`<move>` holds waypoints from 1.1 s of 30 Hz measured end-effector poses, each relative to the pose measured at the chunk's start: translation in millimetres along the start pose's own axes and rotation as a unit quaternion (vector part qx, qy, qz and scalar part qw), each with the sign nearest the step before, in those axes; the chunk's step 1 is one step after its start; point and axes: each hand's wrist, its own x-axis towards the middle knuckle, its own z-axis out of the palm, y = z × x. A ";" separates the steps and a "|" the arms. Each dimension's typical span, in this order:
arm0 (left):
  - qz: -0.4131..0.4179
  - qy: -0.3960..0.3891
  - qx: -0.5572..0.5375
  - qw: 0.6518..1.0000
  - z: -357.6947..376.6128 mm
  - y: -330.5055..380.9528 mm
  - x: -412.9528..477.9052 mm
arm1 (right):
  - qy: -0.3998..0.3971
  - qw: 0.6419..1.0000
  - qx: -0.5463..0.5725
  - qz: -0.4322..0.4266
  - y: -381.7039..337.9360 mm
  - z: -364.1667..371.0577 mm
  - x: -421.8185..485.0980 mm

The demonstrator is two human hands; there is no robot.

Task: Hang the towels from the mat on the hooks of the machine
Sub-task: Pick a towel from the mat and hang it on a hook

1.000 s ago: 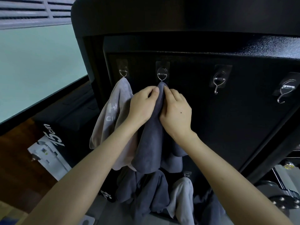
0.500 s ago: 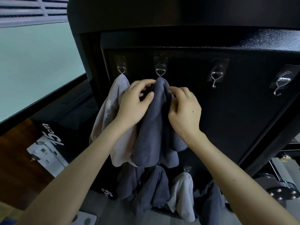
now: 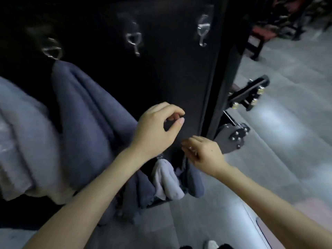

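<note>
1. Dark grey towel [image 3: 86, 112] hangs from the second hook [image 3: 52, 50] on the machine panel [image 3: 170, 69]; pale towel [image 3: 19, 141] hangs just left of it, top out of frame.
2. Lower row: more towels hang there, incl. a light towel [image 3: 166, 180] below the wrists, dark ones either side.
3. Left hand [image 3: 156, 130]: fingers curled, thumb and forefinger nearly pinched, holds nothing.
4. Right hand [image 3: 203, 153]: loosely half-open, empty, lower and further right, near the panel edge.
5. Free hooks: third hook [image 3: 133, 40] and fourth hook [image 3: 203, 30], both bare, up and slightly right of the hands.
6. Mat with the remaining towels: not in view. Frame is motion-blurred, can't tell which side it lies on.
7. Judgement: the next towel goes on the third hook, roughly above the left hand, so that hand is nearer. Hang by a corner or loop, long axis straight down.
</note>
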 end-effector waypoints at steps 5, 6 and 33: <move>0.041 -0.170 -0.049 0.983 125.3 24.0 19.7 | -0.084 0.974 -0.069 0.199 89.7 -20.5 -117.5; 0.053 -0.216 -0.039 0.974 152.2 31.4 22.7 | -0.102 0.961 -0.079 0.246 104.7 -26.7 -142.6; 0.240 -0.605 -0.080 0.755 748.3 386.5 196.2 | 0.077 0.561 -0.035 0.823 433.0 -269.7 -562.5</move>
